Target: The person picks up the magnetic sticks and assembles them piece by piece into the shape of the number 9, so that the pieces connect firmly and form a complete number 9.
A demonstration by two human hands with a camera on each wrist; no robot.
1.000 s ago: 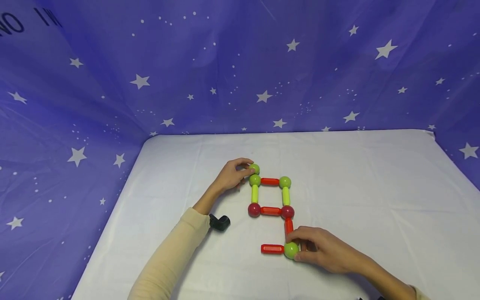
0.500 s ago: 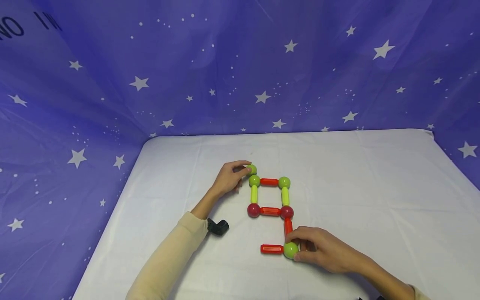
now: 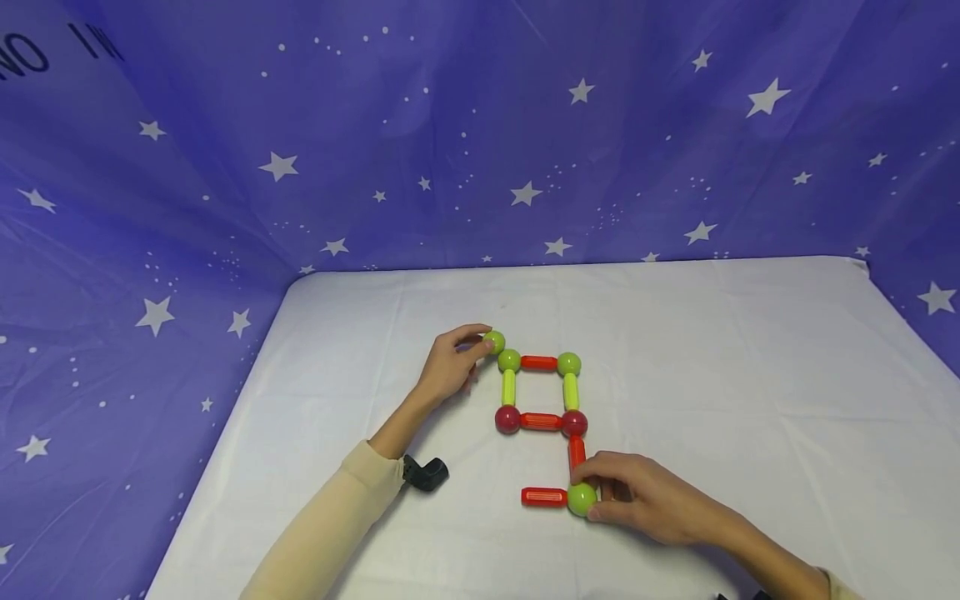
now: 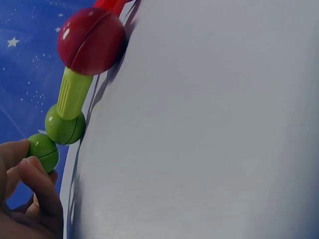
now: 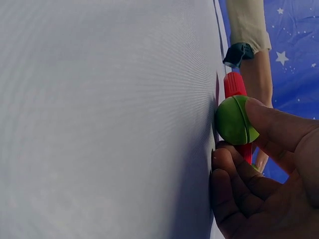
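Observation:
My left hand (image 3: pixel 450 362) pinches a loose green ball (image 3: pixel 493 342) between thumb and fingers. In the left wrist view that ball (image 4: pixel 44 152) touches the green corner ball (image 4: pixel 65 124) of the frame. The frame is a square of two green balls, two dark red balls (image 3: pixel 507 419), two red sticks (image 3: pixel 540 422) and two yellow-green sticks (image 3: pixel 509 388). Another red stick (image 3: pixel 577 454) runs down from its lower right corner to a green ball (image 3: pixel 582 500), which my right hand (image 3: pixel 652 500) holds by thumb and fingers. From this ball a red stick (image 3: pixel 543 497) points left.
White cloth (image 3: pixel 712 358) covers the table. A blue curtain with white stars (image 3: pixel 480 133) hangs behind it and at the sides. On the left wrist sits a black camera piece (image 3: pixel 426 473), low over the cloth.
My left hand has moved left and slightly toward me, swinging its green ball from above the corner ball round to its upper left. The right hand and the frame stay nearly still.

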